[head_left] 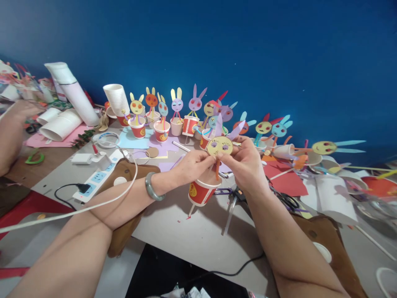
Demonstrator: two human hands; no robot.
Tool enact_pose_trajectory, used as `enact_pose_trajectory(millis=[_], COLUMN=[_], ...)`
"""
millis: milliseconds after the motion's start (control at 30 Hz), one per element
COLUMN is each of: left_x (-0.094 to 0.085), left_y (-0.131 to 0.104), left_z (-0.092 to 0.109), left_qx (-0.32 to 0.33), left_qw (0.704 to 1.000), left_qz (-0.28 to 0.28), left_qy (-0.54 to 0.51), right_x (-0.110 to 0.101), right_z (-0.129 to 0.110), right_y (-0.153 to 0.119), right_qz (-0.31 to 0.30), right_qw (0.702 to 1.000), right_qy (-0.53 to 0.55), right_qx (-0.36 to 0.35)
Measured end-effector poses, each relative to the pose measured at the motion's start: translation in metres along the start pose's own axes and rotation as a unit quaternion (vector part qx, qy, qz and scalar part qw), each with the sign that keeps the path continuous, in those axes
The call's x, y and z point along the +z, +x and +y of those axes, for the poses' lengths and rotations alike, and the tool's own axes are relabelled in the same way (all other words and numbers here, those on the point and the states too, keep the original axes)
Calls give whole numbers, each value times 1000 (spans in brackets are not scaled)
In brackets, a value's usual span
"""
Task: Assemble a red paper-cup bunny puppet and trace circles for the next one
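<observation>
Both hands hold a round yellow paper bunny face [219,145] with purple ears and drawn eyes. My left hand [196,166] pinches its lower left edge, and my right hand [246,163] grips its right side with the thumb in front. An orange strip [217,171] runs down from the face into a red and white paper cup [203,192] just below. A thin white stick [191,210] shows under the cup. Part of the face's edge is hidden by my fingers.
Finished-looking bunny cups [138,128] line the wall. To the left lie a power strip [101,176], a white cable and a white bottle [74,93]. A hot glue gun [234,203] is behind my right forearm. Another person's arm [12,128] is at far left.
</observation>
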State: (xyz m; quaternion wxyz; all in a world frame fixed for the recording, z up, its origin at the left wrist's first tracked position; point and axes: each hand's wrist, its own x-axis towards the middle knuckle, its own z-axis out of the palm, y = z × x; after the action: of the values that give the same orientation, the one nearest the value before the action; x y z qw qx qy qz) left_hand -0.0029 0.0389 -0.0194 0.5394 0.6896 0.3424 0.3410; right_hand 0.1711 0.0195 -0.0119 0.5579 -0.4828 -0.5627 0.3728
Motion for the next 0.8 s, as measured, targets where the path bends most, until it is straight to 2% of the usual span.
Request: enact_pose_trajectory(millis=[267,800], left_x=[1,2], left_y=[3,2], left_z=[-6,-2], left_qx=[11,13], left_qw=[1000,1000], left_qz=[0,5], left_qy=[-9,-13], right_x=[1,1], right_z=[0,-1], right_y=[1,0], right_qz=[12,3], right_qw=[1000,1000], right_qy=[0,-6], right_qx=[-1,-3])
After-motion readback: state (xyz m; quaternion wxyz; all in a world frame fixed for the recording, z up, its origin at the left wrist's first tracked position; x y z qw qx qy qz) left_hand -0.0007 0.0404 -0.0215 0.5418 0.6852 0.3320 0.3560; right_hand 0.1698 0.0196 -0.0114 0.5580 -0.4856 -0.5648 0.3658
